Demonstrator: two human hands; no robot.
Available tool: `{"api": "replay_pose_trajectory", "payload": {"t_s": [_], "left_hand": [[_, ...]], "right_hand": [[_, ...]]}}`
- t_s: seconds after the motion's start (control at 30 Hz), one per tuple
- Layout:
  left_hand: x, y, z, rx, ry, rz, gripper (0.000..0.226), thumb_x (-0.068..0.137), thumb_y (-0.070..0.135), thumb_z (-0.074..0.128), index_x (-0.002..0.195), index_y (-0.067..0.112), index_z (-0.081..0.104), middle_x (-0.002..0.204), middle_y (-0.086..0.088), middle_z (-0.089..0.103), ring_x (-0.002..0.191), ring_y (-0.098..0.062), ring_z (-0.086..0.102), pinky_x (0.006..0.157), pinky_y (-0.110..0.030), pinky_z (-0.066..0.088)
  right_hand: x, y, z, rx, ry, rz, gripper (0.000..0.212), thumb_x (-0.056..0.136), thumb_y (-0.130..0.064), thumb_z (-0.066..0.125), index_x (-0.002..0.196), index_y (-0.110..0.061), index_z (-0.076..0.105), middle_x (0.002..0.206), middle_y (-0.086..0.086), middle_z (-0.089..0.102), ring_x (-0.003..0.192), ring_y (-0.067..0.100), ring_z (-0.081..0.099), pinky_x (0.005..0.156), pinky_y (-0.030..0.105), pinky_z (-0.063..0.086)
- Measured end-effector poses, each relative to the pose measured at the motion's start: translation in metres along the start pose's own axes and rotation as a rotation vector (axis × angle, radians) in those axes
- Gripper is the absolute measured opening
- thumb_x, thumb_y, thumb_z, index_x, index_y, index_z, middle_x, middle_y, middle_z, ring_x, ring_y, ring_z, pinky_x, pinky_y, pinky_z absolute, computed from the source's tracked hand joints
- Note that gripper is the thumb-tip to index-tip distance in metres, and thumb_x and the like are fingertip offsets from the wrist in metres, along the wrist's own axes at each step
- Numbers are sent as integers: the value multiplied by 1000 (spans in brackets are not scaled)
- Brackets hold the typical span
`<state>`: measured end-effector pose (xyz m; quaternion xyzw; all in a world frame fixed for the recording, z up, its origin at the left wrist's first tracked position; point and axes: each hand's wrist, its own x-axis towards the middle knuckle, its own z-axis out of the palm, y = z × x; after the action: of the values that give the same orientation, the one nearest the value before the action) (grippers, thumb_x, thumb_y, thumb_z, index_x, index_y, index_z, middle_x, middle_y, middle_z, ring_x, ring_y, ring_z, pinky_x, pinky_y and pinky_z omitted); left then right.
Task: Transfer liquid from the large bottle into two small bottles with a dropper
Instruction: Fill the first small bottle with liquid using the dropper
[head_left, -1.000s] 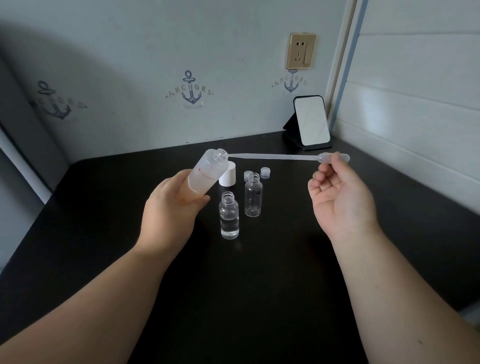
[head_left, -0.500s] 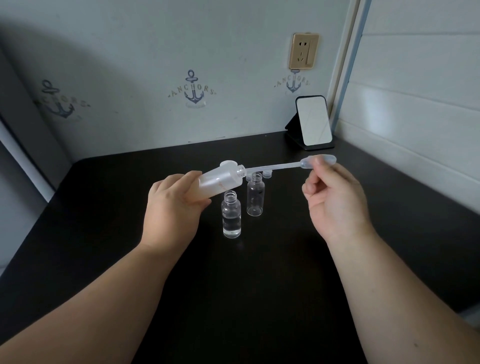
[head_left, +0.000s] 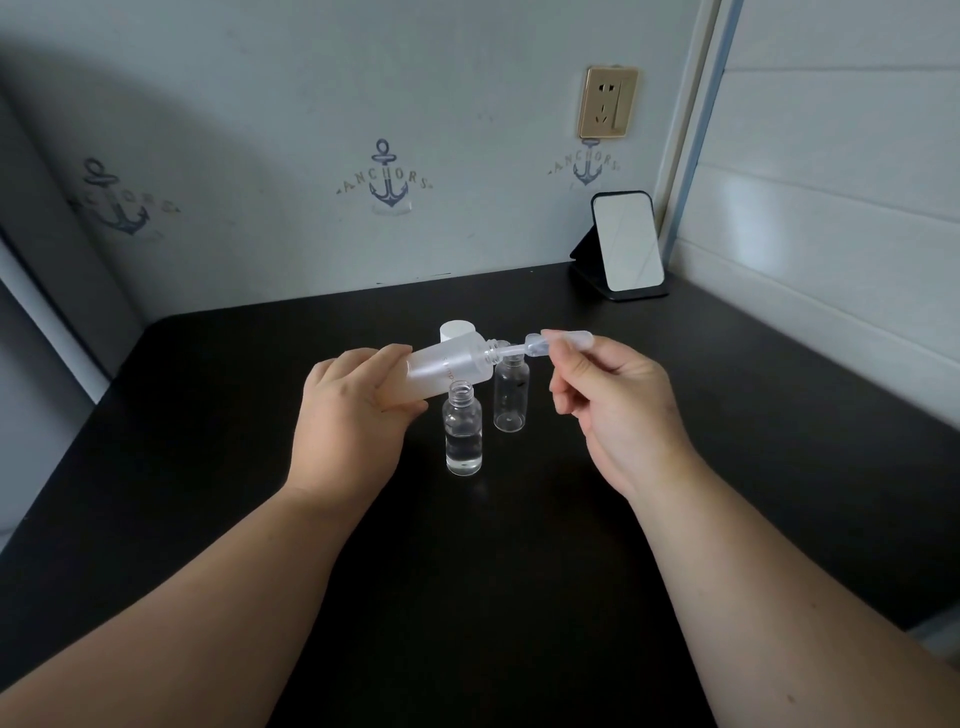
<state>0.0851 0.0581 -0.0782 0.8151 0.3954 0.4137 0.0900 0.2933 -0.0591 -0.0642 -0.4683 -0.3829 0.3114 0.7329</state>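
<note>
**Dropper stem in the tilted large bottle's mouth**

Head view: the left hand (head_left: 348, 415) wraps its grip round the large bottle (head_left: 447, 366), held tilted nearly flat above the tabletop (head_left: 208, 467), neck pointing right. The right hand (head_left: 613, 400) pinches the dropper (head_left: 550, 343) at its bulb; the stem enters the bottle's mouth. Below stands the near small bottle (head_left: 463, 434), uncapped, with clear liquid in its lower part. Just behind and right, the far small bottle (head_left: 511, 397) looks empty. A white cap (head_left: 457, 330) sits behind the large bottle. A mirror (head_left: 626, 244) stands in the far right corner, well apart; dark tabletop lies open towards the near and left edges.
</note>
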Motion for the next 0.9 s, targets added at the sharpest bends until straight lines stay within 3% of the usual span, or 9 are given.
{"api": "replay_pose_trajectory", "payload": {"t_s": [0.4,0.7,0.83,0.9], "left_hand": [[-1,-1,-2,-3,-7,-52,57,80,17,83,133,25,64,123,5,64,117,-26,49,95,-29,31],[1,-4,-3,6,3,-100,56,81,19,81,134,26,62,123,2,64,118,-29,52,96,-31,34],[3,-4,-5,-40,13,-148,49,83,25,79,129,31,63,111,13,60,112,-22,54,93,-32,41],[3,-4,-6,-66,43,-150,43,84,26,78,123,34,62,98,24,55,101,-8,54,85,-21,39]], "right_hand": [[10,-6,-18,304,76,75,27,77,-27,81,99,-12,81,68,1,56,58,12,49,57,22,45],[14,-10,-28,517,240,121,15,93,-23,70,86,-15,81,70,-4,61,57,8,52,57,18,47],[14,-12,-33,621,332,114,22,95,-22,68,80,-12,80,73,-2,65,58,9,55,57,20,47],[15,-12,-35,650,371,111,25,97,-21,67,78,-10,79,72,-2,65,58,9,56,57,20,47]]}}
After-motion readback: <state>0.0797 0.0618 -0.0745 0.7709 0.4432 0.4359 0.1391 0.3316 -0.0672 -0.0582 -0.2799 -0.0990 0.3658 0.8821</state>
